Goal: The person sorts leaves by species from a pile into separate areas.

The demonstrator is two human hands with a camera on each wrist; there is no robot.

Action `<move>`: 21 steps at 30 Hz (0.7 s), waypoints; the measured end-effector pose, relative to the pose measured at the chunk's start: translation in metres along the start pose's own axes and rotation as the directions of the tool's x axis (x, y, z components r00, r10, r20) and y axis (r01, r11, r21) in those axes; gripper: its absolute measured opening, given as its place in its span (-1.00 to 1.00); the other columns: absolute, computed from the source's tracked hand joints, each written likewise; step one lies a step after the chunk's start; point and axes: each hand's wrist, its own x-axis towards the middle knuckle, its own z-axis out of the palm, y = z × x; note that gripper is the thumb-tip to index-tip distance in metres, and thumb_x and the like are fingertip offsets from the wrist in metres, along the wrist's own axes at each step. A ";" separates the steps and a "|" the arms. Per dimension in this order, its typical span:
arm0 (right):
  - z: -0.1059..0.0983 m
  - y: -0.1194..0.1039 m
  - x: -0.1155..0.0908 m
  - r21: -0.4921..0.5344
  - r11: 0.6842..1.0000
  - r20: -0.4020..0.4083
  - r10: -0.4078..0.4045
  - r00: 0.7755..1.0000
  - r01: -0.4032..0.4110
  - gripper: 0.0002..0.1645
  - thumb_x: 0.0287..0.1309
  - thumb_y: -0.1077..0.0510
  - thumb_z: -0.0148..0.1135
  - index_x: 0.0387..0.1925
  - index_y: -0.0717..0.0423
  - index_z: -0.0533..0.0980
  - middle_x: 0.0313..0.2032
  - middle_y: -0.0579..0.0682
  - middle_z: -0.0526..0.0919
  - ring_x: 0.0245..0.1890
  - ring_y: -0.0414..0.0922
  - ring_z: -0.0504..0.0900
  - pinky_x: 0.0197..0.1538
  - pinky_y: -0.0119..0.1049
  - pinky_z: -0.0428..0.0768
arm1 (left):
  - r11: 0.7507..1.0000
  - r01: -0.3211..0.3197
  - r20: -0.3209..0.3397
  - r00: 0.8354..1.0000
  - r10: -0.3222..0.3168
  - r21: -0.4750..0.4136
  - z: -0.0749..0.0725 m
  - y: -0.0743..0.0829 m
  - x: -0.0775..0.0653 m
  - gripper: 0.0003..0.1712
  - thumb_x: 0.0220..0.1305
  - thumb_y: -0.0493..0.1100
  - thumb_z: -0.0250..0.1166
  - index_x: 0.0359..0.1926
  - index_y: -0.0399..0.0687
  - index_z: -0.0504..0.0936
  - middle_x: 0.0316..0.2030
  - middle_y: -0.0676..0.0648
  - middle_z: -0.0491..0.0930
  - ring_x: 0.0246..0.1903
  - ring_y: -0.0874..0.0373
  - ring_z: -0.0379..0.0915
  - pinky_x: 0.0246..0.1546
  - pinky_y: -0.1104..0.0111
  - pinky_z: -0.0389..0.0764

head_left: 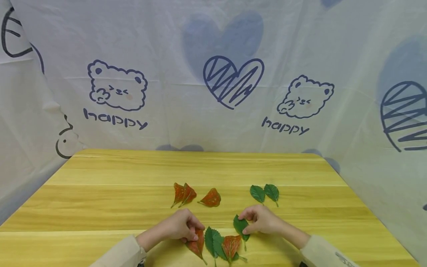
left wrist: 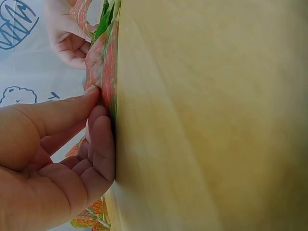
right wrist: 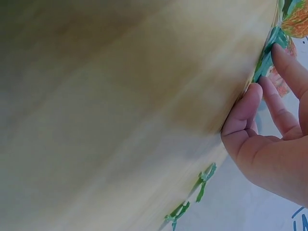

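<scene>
Near the table's front edge, my left hand (head_left: 184, 225) pinches a red leaf (head_left: 197, 245) between thumb and fingers; the left wrist view shows the thumb pressed on the leaf's edge. To the right, my right hand (head_left: 261, 220) holds a green leaf (head_left: 239, 224) by its side, thumb and fingertips at its edge, stem pointing down. Between the hands lies an overlapping cluster: a green leaf (head_left: 209, 239), another green leaf (head_left: 218, 245), and a red leaf (head_left: 231, 244) on top. The fingers hide part of both held leaves.
Farther back on the wooden table (head_left: 116, 193) lie a pair of overlapping red leaves (head_left: 188, 194), a single red leaf (head_left: 211, 198) and two green leaves (head_left: 257, 193) side by side. A white printed cloth (head_left: 173, 111) hangs behind the table.
</scene>
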 end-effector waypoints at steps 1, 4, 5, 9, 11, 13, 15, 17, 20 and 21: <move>0.000 0.000 0.000 -0.002 1.000 -0.001 0.002 1.000 -0.002 -0.66 -0.19 0.32 0.38 -0.26 0.35 0.54 -0.38 0.00 0.50 -0.51 -0.21 0.29 -0.44 -0.44 0.36 | 1.000 0.000 0.001 1.000 0.000 -0.001 0.000 0.000 0.000 -0.72 -0.08 -0.54 0.27 -0.23 -0.44 0.60 -0.74 0.00 0.45 -0.77 0.31 0.30 -0.72 0.49 0.45; 0.001 -0.001 0.000 -0.002 1.000 -0.004 0.010 1.000 -0.010 -0.66 -0.20 0.33 0.38 -0.27 0.34 0.54 -0.39 -0.01 0.49 -0.51 -0.21 0.29 -0.44 -0.44 0.35 | 1.000 -0.003 0.001 1.000 0.003 -0.002 0.000 0.000 0.000 -0.72 -0.08 -0.54 0.27 -0.23 -0.43 0.60 -0.74 0.00 0.45 -0.77 0.31 0.30 -0.72 0.48 0.45; 0.001 -0.001 0.001 -0.003 1.000 -0.006 0.011 1.000 -0.011 -0.66 -0.21 0.34 0.39 -0.27 0.33 0.54 -0.40 -0.01 0.49 -0.50 -0.21 0.29 -0.44 -0.44 0.35 | 1.000 -0.003 0.000 1.000 0.003 -0.003 0.000 0.000 0.000 -0.72 -0.08 -0.54 0.27 -0.23 -0.43 0.60 -0.74 0.00 0.45 -0.77 0.31 0.30 -0.72 0.48 0.45; 0.001 -0.002 0.001 -0.015 1.000 -0.008 0.003 1.000 -0.004 -0.65 -0.23 0.34 0.40 -0.29 0.32 0.54 -0.43 -0.02 0.46 -0.51 -0.21 0.28 -0.46 -0.45 0.33 | 1.000 -0.006 0.000 1.000 0.006 -0.012 -0.001 -0.001 0.000 -0.72 -0.08 -0.55 0.27 -0.23 -0.44 0.60 -0.73 -0.02 0.47 -0.76 0.29 0.32 -0.71 0.45 0.48; 0.002 -0.001 0.002 -0.020 1.000 -0.008 -0.003 1.000 0.003 -0.65 -0.24 0.34 0.40 -0.29 0.31 0.53 -0.44 -0.03 0.44 -0.53 -0.22 0.26 -0.47 -0.45 0.32 | 1.000 -0.011 0.000 1.000 0.011 -0.017 -0.001 -0.001 0.000 -0.72 -0.08 -0.55 0.27 -0.23 -0.44 0.60 -0.73 -0.04 0.48 -0.76 0.28 0.32 -0.70 0.43 0.49; 0.001 -0.001 0.002 -0.025 1.000 -0.007 -0.004 1.000 0.003 -0.65 -0.24 0.34 0.41 -0.29 0.30 0.53 -0.46 -0.03 0.42 -0.54 -0.23 0.25 -0.49 -0.45 0.30 | 1.000 -0.016 0.000 1.000 0.016 -0.023 -0.001 -0.001 0.000 -0.72 -0.08 -0.55 0.27 -0.23 -0.44 0.60 -0.72 -0.06 0.48 -0.76 0.28 0.34 -0.70 0.41 0.50; 0.001 0.000 0.002 -0.027 1.000 -0.008 0.000 1.000 0.000 -0.65 -0.24 0.34 0.41 -0.29 0.30 0.53 -0.46 -0.03 0.41 -0.55 -0.23 0.24 -0.50 -0.46 0.30 | 0.999 -0.019 0.001 1.000 0.019 -0.027 -0.002 0.000 0.000 -0.72 -0.08 -0.55 0.27 -0.23 -0.45 0.59 -0.71 -0.08 0.49 -0.75 0.26 0.35 -0.69 0.40 0.51; 0.001 0.000 0.003 -0.030 1.000 -0.006 0.002 1.000 -0.002 -0.65 -0.24 0.34 0.40 -0.29 0.30 0.53 -0.46 -0.03 0.41 -0.55 -0.24 0.24 -0.50 -0.47 0.30 | 0.999 -0.020 0.001 1.000 0.020 -0.030 -0.003 0.001 0.000 -0.72 -0.08 -0.54 0.27 -0.23 -0.45 0.59 -0.71 -0.11 0.50 -0.75 0.25 0.36 -0.69 0.38 0.52; 0.001 0.000 0.002 -0.026 1.000 -0.003 0.003 1.000 -0.003 -0.66 -0.24 0.35 0.40 -0.30 0.30 0.53 -0.47 -0.03 0.40 -0.57 -0.25 0.24 -0.52 -0.48 0.29 | 0.999 -0.017 -0.004 1.000 0.017 -0.031 -0.004 0.002 0.000 -0.71 -0.06 -0.52 0.27 -0.21 -0.44 0.59 -0.69 -0.12 0.52 -0.74 0.23 0.40 -0.68 0.37 0.53; 0.001 0.000 0.002 -0.025 1.000 -0.002 0.002 1.000 -0.002 -0.66 -0.24 0.35 0.40 -0.30 0.30 0.53 -0.48 -0.03 0.39 -0.57 -0.25 0.24 -0.53 -0.48 0.28 | 0.999 -0.018 -0.007 1.000 0.018 -0.029 -0.004 0.002 0.000 -0.72 -0.06 -0.51 0.27 -0.21 -0.44 0.59 -0.69 -0.12 0.53 -0.73 0.23 0.40 -0.68 0.37 0.53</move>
